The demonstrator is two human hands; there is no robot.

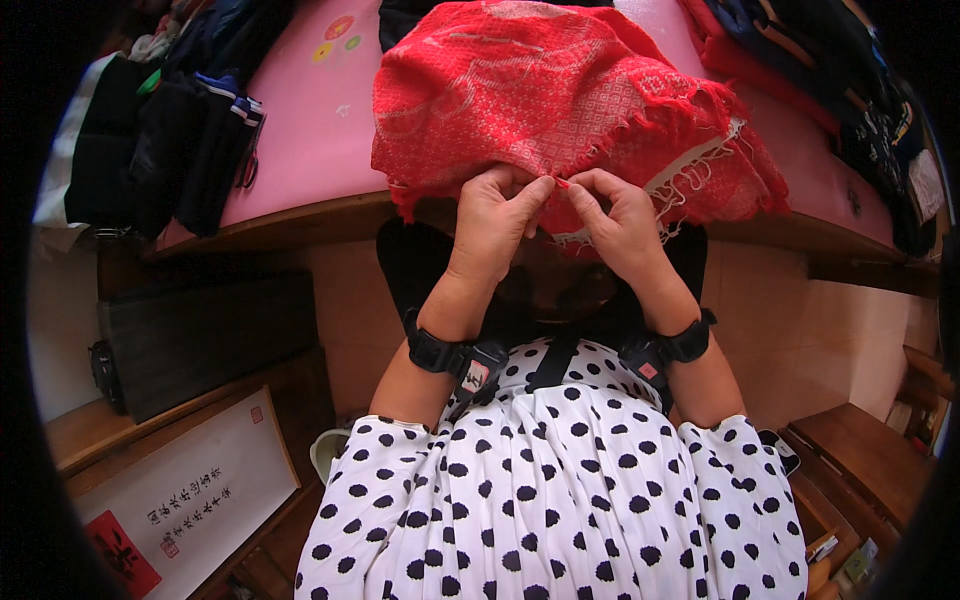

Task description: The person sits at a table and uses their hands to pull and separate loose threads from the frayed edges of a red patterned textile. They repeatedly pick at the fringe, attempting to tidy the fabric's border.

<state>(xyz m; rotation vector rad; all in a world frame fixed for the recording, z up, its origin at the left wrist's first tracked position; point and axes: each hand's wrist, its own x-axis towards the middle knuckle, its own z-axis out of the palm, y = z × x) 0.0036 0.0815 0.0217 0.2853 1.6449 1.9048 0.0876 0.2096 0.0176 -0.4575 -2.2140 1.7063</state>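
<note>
A red woven cloth (517, 90) with a pale pattern and frayed, fringed edges lies bunched over the front of a pink-covered table (315, 142). At its near edge, my left hand (499, 206) pinches a bit of the red fringe between thumb and forefinger. Close beside it, my right hand (611, 210) pinches the same small red strand, the fingertips of both hands almost meeting. White fringe threads (679, 184) hang from the cloth's right part, next to my right hand. What the left hand's other fingers hold behind the edge is hidden.
Folded dark clothes (180, 150) are stacked at the table's left, with black-handled scissors (251, 161) against them. More folded garments (817, 75) lie along the right. Below left stands a framed sheet with writing (202, 495); wooden furniture (862, 457) is at lower right.
</note>
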